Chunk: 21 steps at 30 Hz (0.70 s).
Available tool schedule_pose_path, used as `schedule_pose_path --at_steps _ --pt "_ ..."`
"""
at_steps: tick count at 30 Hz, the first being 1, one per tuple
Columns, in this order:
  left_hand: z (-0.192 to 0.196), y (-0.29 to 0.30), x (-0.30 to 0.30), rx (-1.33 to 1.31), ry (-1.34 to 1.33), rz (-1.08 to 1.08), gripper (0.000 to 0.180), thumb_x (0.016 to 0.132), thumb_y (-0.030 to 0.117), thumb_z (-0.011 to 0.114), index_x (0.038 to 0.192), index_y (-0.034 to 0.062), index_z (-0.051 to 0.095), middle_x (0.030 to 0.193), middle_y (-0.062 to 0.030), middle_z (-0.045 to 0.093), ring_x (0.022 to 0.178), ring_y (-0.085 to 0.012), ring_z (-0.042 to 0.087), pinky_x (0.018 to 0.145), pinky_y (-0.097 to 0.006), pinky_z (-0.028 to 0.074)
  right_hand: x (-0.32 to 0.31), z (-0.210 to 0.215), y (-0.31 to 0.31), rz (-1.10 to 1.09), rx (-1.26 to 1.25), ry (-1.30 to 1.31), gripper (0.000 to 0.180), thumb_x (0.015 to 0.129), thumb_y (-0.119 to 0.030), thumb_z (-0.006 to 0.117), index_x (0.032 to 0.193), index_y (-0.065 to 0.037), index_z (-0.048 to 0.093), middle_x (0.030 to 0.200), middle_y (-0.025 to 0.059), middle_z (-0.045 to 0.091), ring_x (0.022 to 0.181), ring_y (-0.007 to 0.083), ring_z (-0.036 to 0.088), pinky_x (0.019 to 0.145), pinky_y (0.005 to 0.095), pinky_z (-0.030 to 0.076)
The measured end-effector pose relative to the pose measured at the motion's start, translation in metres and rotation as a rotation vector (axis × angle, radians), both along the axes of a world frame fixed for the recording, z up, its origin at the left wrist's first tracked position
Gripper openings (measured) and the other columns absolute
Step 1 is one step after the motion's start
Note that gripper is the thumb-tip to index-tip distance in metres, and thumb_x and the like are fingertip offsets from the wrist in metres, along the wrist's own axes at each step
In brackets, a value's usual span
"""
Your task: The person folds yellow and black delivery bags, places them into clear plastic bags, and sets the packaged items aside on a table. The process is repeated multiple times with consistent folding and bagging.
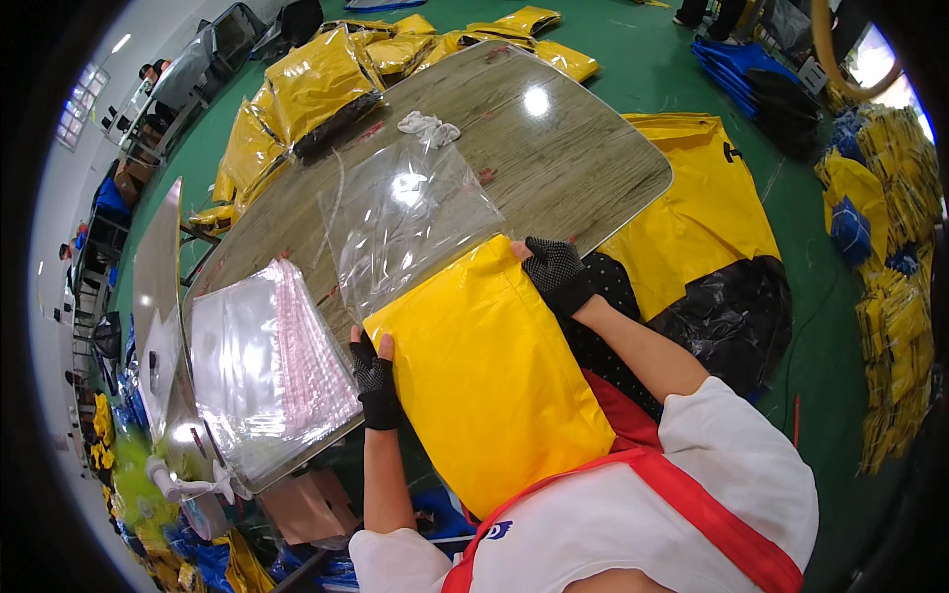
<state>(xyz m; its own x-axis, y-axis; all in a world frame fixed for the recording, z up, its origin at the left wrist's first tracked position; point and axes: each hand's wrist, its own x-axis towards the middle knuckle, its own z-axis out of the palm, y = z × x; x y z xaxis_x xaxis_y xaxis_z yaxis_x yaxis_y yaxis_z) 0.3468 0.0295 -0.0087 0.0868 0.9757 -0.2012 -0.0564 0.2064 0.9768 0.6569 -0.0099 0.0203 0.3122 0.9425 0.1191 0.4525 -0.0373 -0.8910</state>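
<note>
Gripping the yellow pack (484, 381) at both edges, my left hand (375, 381) and right hand (556, 275) feed it into the clear bag (405, 222) on the tabletop (583, 148). Risk: the bag mouth may bunch or slide away, since nothing pins it.

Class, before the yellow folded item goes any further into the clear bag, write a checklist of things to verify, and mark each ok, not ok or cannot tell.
1. Left hand grips the yellow folded item at its left edge: ok.
2. Right hand holds its upper right corner: ok.
3. Clear bag lies flat on the table: ok.
4. Bag mouth is open around the item's top edge: cannot tell.
5. Stack of clear bags sits apart from the item, on the left: ok.
6. White crumpled thing lies beyond the bag, apart from it: ok.
</note>
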Motion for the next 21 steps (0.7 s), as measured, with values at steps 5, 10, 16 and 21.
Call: schedule_pose_path --at_steps 5,10,16,21 --pt "-0.006 0.003 0.007 0.015 -0.096 -0.037 0.070 0.090 0.012 0.059 0.144 0.0000 0.016 0.144 -0.0133 0.034 0.128 -0.0211 0.036 0.106 -0.031 0.027 0.002 -0.028 0.013 -0.175 0.088 -0.169 0.044 0.095 -0.035 0.045 0.073 0.003 0.053 0.068 0.0222 0.055 0.061 0.0356 0.053 0.059 0.0379 0.042" --pt "-0.006 0.005 0.004 0.052 -0.043 -0.082 0.071 0.089 0.012 0.060 0.144 0.0011 0.016 0.141 -0.0128 0.037 0.126 -0.0210 0.038 0.105 -0.031 0.028 0.010 -0.021 0.039 0.020 -0.030 0.357 0.044 0.094 -0.040 0.047 0.086 0.001 0.062 0.075 0.0150 0.062 0.069 0.0237 0.058 0.066 0.0329 0.045" --pt "0.003 -0.001 0.009 0.020 -0.070 -0.025 0.071 0.090 0.012 0.060 0.144 0.0019 0.015 0.140 -0.0128 0.037 0.125 -0.0213 0.039 0.105 -0.032 0.029 0.014 -0.010 0.020 0.071 -0.143 0.250 0.031 0.085 -0.030 0.065 0.092 0.000 0.066 0.082 0.0096 0.067 0.070 0.0157 0.061 0.065 0.0289 0.048" --pt "0.007 -0.004 0.007 -0.024 -0.116 -0.048 0.071 0.091 0.015 0.059 0.143 0.0013 0.014 0.141 -0.0121 0.037 0.124 -0.0213 0.039 0.104 -0.032 0.030 0.004 -0.007 -0.010 -0.032 0.034 -0.296 0.026 0.088 -0.025 0.057 0.082 0.000 0.064 0.077 0.0197 0.063 0.069 0.0336 0.061 0.062 0.0369 0.047"
